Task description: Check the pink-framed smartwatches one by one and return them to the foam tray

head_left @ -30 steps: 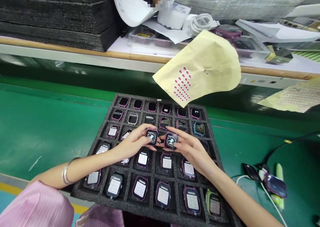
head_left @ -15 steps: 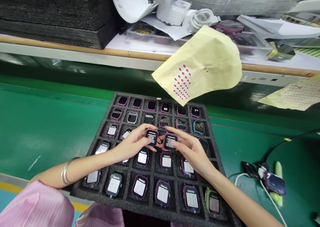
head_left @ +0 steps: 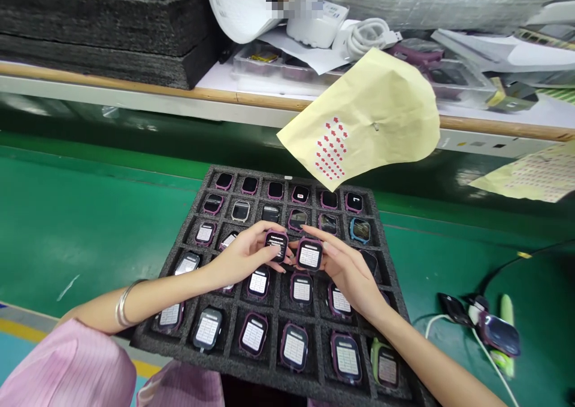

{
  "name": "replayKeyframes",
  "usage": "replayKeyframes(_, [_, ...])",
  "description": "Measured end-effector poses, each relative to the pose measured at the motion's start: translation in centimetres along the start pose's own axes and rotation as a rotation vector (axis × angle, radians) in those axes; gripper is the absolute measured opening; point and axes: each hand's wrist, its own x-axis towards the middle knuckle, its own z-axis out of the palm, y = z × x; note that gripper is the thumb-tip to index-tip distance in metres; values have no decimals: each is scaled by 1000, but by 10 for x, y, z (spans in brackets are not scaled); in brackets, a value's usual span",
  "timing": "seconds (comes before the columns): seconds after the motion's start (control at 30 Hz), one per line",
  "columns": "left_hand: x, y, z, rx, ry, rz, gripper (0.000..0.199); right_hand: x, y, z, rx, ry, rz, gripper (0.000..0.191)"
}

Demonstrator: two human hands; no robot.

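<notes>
My left hand is closed on a purple-edged smartwatch body, its thumb over a dark screen with white text lines. In my right hand is a second smartwatch, also purple-edged, which shows a white grid. The two watches are side by side above a black foam tray. Its compartments hold many more watch bodies, such as a grey one at the front left, a green one at the front right and a blue one towards the back. My hands and forearms hide some compartments.
Behind the tray runs a shelf edge with a yellow paper sheet hanging off it. Stacked black foam, a white adapter and a coiled white cable are on the shelf. At right, a watch lies among cables.
The right-hand watch's screen has switched from dark with text to a white grid, and my right thumb has lifted off it. The whole view has shifted slightly.
</notes>
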Motion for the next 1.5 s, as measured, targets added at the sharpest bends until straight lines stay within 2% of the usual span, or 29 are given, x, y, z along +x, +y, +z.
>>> replayKeyframes(0.17, [0,1,0,-7,35,16,30,-1,-5,1,-170,7,-50,39])
replayKeyframes(0.37, [1,3,-1,-7,55,33,32,0,-3,3,-187,-58,-53,56])
replayKeyframes(0.6, [0,4,-1,-39,45,36,31,13,-4,-6,-697,25,-192,50])
replayKeyframes(0.67, [0,2,-2,-25,53,53,33,14,-7,-6,-697,23,-193,50])
replayKeyframes(0.87, [0,-5,-4,74,84,44,59,6,-13,3,-452,-52,-109,54])
replayKeyframes(1.0, [0,-6,-4,144,86,57,58,4,-13,4,-449,-75,-144,53])
replayKeyframes(1.07, [0,-6,-3,176,92,74,54,6,-10,1,-610,-49,-198,51])
replayKeyframes(1.13, [0,-8,-3,201,91,83,52,10,-8,-3,-900,-33,-289,49])
replayKeyframes(1.23, [0,-11,-3,232,83,77,51,14,-9,-9,-1252,-120,-362,54])
replayKeyframes(1.3, [-1,-12,-2,266,83,78,52,13,-15,-13,-1364,-166,-360,50])
replayKeyframes(1.4, [-2,-13,-2,335,96,96,52,7,-28,-18,-1602,-99,-311,17])
replayKeyframes(1.5, [-2,-12,-1,376,109,111,51,0,-30,-21,-1857,-45,-176,19])
